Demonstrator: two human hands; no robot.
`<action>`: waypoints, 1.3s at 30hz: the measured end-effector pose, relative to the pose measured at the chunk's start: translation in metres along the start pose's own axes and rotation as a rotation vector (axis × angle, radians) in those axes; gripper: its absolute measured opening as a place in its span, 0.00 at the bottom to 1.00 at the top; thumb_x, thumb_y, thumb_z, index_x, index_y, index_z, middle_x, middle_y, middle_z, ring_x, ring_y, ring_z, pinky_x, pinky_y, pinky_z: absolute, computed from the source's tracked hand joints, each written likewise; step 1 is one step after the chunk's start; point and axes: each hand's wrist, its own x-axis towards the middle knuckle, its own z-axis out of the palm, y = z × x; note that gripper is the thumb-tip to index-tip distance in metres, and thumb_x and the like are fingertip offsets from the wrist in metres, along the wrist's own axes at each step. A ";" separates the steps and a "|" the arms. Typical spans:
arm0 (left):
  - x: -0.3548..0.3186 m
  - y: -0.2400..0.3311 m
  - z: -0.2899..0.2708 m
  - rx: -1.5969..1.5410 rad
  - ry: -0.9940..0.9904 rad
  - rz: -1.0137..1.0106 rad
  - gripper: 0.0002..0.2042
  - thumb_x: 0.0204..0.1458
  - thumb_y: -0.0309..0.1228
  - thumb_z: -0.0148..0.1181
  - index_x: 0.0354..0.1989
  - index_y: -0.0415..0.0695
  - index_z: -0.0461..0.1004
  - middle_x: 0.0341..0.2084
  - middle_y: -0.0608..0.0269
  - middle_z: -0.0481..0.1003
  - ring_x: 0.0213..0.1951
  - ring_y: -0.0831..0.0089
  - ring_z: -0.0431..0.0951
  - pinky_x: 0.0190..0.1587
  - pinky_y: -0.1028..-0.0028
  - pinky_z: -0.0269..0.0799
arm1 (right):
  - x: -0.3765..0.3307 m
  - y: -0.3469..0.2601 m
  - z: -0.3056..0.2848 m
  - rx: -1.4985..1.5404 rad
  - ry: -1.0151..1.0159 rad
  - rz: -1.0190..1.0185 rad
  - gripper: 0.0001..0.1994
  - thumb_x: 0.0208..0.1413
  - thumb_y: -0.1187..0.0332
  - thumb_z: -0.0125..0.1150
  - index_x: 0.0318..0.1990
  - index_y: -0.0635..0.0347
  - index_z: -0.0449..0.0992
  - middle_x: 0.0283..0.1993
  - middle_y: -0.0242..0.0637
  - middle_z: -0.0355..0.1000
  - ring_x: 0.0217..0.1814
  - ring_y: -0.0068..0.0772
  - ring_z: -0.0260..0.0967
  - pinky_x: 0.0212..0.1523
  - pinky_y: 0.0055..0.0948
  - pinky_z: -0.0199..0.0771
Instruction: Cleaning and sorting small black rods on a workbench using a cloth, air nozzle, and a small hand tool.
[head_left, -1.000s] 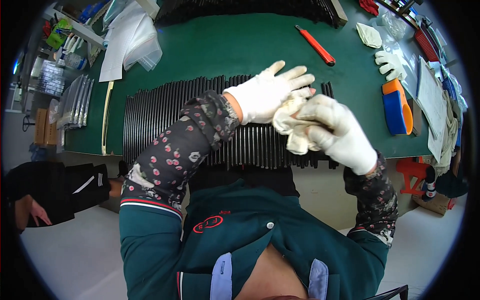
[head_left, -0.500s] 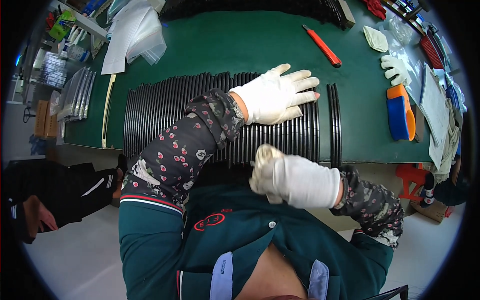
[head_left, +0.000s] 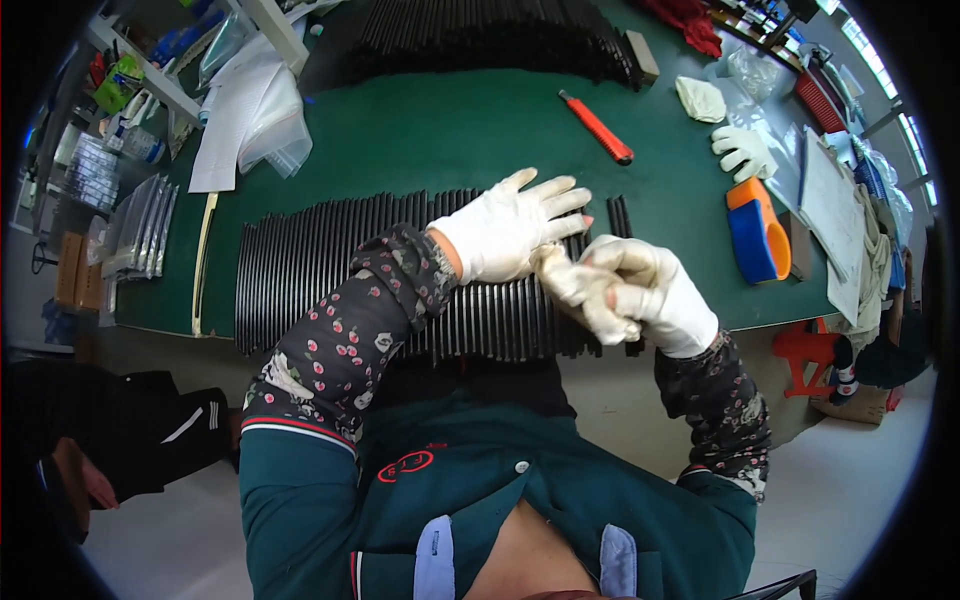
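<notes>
A row of thin black rods [head_left: 300, 250] lies side by side on the green table, their near ends at its front edge. My left hand [head_left: 505, 232], in a white glove, rests flat across the rods near the row's right end, its fingers stretched out. My right hand [head_left: 668, 298], also gloved, grips a bunched off-white cloth [head_left: 582, 288]. The cloth lies over the rods at the right end, close beside my left fingers, and hides part of them. A few rods [head_left: 620, 215] lie slightly apart on the right, partly covered by my right hand.
A red utility knife [head_left: 597, 128] lies beyond my hands. More black rods [head_left: 470, 40] are massed at the back. To the right are an orange-and-blue tape dispenser-like object [head_left: 757, 235], a white glove [head_left: 743, 153] and a folded cloth [head_left: 700, 100]. Papers and plastic bags [head_left: 250, 120] lie at left.
My right hand has moved forward from the table's near edge, bringing the cloth onto the rods beside my left hand. My left hand stays flat on the rods. The view has shifted.
</notes>
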 end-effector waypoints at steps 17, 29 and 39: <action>0.019 0.022 0.003 -0.140 0.034 0.223 0.26 0.56 0.47 0.53 0.59 0.43 0.65 0.59 0.55 0.64 0.66 0.62 0.59 0.67 0.48 0.50 | -0.042 -0.011 -0.074 -0.061 0.441 -0.564 0.28 0.49 0.60 0.65 0.54 0.69 0.68 0.55 0.43 0.70 0.55 0.35 0.69 0.60 0.32 0.66; 0.023 0.016 0.008 -0.102 0.089 0.021 0.26 0.53 0.39 0.57 0.60 0.45 0.65 0.62 0.54 0.62 0.66 0.56 0.58 0.65 0.51 0.56 | -0.005 0.031 0.002 -1.365 -0.345 -0.472 0.12 0.44 0.75 0.62 0.39 0.59 0.74 0.35 0.40 0.72 0.40 0.47 0.71 0.42 0.37 0.73; 0.028 0.016 0.014 -0.115 0.086 0.002 0.26 0.54 0.41 0.56 0.61 0.46 0.65 0.64 0.55 0.60 0.68 0.57 0.55 0.67 0.52 0.51 | 0.002 0.027 -0.014 -1.204 -0.150 -0.522 0.13 0.45 0.80 0.58 0.41 0.57 0.73 0.32 0.38 0.71 0.34 0.42 0.70 0.37 0.34 0.73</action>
